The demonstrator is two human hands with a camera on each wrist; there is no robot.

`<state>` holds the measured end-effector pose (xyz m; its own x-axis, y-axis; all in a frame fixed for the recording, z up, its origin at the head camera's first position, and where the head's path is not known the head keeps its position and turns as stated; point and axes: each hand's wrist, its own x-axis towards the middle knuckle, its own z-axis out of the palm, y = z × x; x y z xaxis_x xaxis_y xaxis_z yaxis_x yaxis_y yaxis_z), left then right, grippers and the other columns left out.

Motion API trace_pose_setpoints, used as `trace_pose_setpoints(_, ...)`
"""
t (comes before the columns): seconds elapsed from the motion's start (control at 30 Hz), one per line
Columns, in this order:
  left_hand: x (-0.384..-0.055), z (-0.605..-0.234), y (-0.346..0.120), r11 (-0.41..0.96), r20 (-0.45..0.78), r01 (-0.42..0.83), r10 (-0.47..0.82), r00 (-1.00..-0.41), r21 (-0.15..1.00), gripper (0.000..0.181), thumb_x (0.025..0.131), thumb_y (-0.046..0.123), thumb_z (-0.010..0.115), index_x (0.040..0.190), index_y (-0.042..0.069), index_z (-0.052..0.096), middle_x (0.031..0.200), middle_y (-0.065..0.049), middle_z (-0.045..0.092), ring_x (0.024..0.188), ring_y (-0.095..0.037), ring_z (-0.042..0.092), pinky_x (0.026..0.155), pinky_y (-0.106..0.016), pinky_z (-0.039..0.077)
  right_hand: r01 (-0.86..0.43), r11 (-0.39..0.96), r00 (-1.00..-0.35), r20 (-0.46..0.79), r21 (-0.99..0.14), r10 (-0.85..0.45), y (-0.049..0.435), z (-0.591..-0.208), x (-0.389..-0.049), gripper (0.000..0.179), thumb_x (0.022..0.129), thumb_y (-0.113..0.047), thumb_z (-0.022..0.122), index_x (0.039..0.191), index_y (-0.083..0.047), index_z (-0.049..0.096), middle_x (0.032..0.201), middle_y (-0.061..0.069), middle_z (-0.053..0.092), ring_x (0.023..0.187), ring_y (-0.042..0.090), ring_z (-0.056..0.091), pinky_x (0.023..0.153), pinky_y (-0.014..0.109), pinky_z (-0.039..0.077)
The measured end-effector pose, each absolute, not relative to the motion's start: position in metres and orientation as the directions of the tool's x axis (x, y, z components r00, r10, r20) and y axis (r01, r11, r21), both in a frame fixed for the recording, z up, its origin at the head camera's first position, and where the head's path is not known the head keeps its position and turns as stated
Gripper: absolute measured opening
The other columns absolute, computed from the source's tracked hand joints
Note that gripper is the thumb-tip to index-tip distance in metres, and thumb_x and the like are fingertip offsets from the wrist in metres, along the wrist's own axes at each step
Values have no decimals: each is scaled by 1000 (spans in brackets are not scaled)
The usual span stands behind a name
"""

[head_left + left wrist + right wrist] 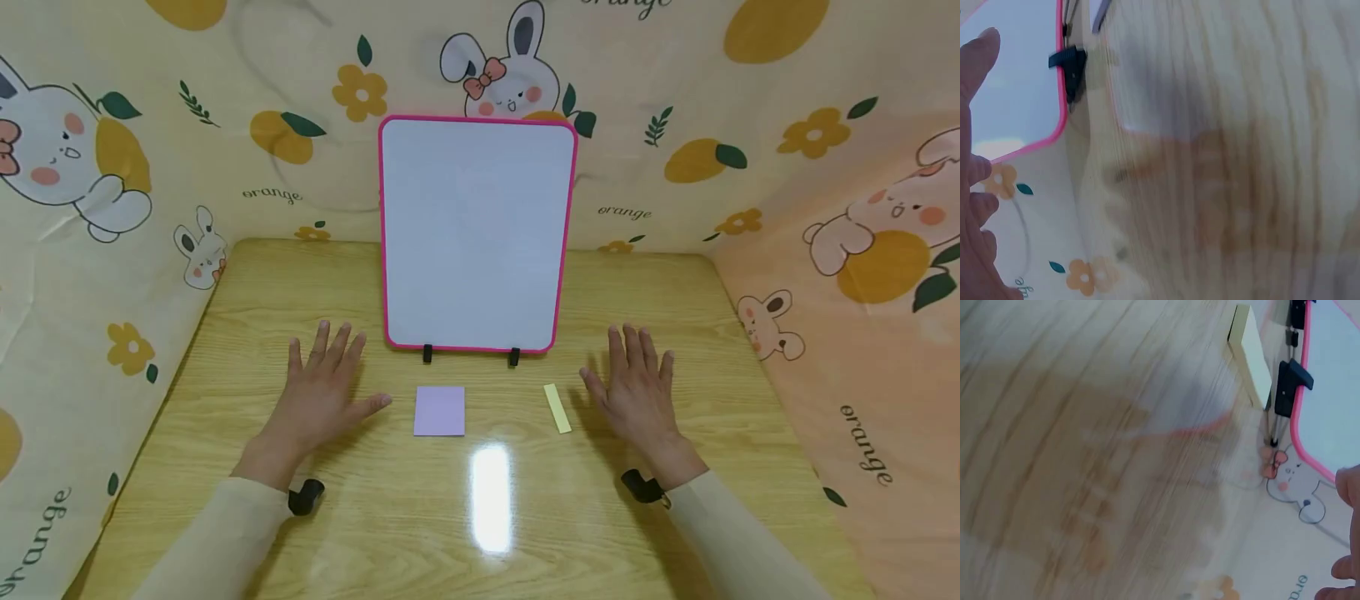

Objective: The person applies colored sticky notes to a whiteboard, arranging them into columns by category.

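Both hands lie flat, palms down, on the wooden table (480, 533). My left hand (322, 392) rests left of a square purple sticky-note pad (439, 411), fingers spread, holding nothing. My right hand (637, 387) rests right of a narrow yellow sticky-note strip (557, 408), also holding nothing. Behind the pads a blank whiteboard (477, 233) with a pink frame stands upright on two black clip feet (427, 353). The left wrist view shows my fingertips (979, 50) against the whiteboard's corner (1022, 94). The right wrist view shows the yellow pad (1250, 359) beside a black clip (1288, 387).
Cloth printed with rabbits and oranges (112, 167) walls the table on the left, back and right. A bright lamp glare (491, 496) lies on the wood in front of the pads. Black wrist straps (306, 496) sit at both cuffs.
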<state>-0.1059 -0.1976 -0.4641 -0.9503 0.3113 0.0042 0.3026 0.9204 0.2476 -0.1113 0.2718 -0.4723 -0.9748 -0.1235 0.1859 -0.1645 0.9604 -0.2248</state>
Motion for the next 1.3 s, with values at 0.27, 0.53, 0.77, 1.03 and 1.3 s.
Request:
trace_pose_setpoints(0.27,-95,-472,-179,865,43,443,446,-894,235,94,93,63,70,164,8,39,171,-17,32,163,-42,15,129,-72,9,-369,920,-829,496,-134,-261,262,-476,-114,69,102,-37,64,146,13,48,142,37,51,130,58,48,113,74,39)
trace_pose_setpoints(0.53,-90,-484,-169,738,83,618,621,-779,271,86,90,53,77,155,5,51,166,-18,43,160,-41,27,131,-63,19,-490,868,-762,519,-73,-387,230,-478,-113,61,103,-36,65,136,15,56,128,33,62,117,51,59,109,65,48)
trace_pose_setpoints(0.77,-98,-493,-171,662,31,692,715,-698,288,88,92,54,74,157,3,48,166,-17,42,159,-37,30,132,-55,25,-576,817,-737,447,-24,-506,196,-478,-108,59,94,-28,79,135,10,60,126,25,65,117,42,61,113,55,49)
trace_pose_setpoints(1.03,-105,-498,-167,620,3,716,756,-655,321,89,94,55,71,159,1,45,166,-18,42,157,-38,34,131,-55,28,-663,749,-697,356,13,-623,168,-482,-98,59,95,-33,80,137,4,63,133,19,66,127,38,61,120,54,46)
trace_pose_setpoints(1.3,-106,-499,-156,631,-74,709,761,-644,316,87,101,55,63,164,3,34,171,-16,33,160,-37,28,132,-57,24,-715,698,-662,280,44,-696,151,-489,-92,52,97,-36,76,136,-4,67,132,9,69,127,29,62,121,51,45)
